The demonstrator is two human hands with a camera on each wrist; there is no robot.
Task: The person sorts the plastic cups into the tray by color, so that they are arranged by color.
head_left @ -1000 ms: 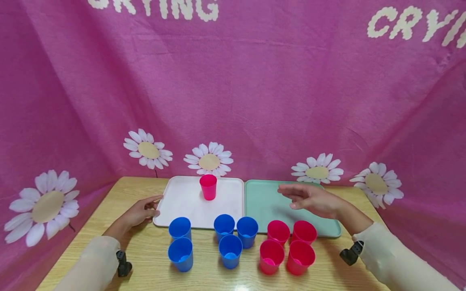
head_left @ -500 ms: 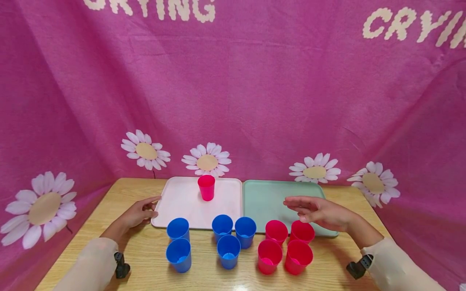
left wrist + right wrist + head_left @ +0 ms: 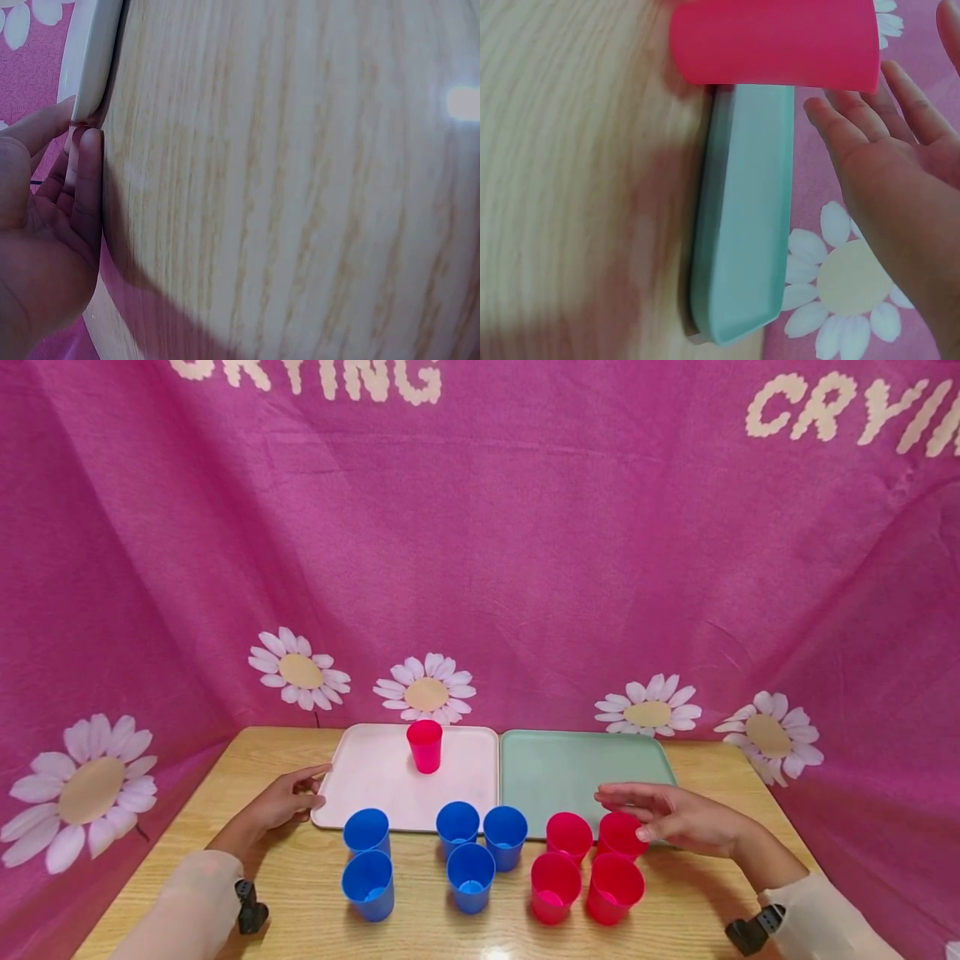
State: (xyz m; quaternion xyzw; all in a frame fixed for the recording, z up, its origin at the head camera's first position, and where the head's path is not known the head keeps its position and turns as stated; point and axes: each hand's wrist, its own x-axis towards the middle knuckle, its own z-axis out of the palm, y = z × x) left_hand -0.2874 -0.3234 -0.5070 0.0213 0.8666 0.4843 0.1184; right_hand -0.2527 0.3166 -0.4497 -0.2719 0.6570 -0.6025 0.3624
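Note:
At the left edge of the white tray (image 3: 405, 797), the fingertips of my left hand (image 3: 279, 800) touch the tray's side. In the left wrist view, this hand (image 3: 52, 217) lies low on the table, its thumb at the tray corner (image 3: 91, 82) and other fingers bent. My right hand (image 3: 693, 818) hovers with extended fingers at the rear right red cup (image 3: 618, 837), partly covering its rim. The right wrist view shows relaxed fingers beside a red cup (image 3: 776, 45), not wrapped around it. Another red cup (image 3: 425, 748) stands upright on the white tray.
Several upright blue cups (image 3: 471, 881) stand in front of the white tray. More red cups, including one at the front (image 3: 555, 890), are grouped before the green tray (image 3: 577, 768). A pink cloth with daisies (image 3: 480, 568) hangs behind the wooden table (image 3: 442, 935).
My right hand has moved from above the green tray rightward and nearer, down to the rear right red cup. The left hand stays at the white tray. The cups have not moved.

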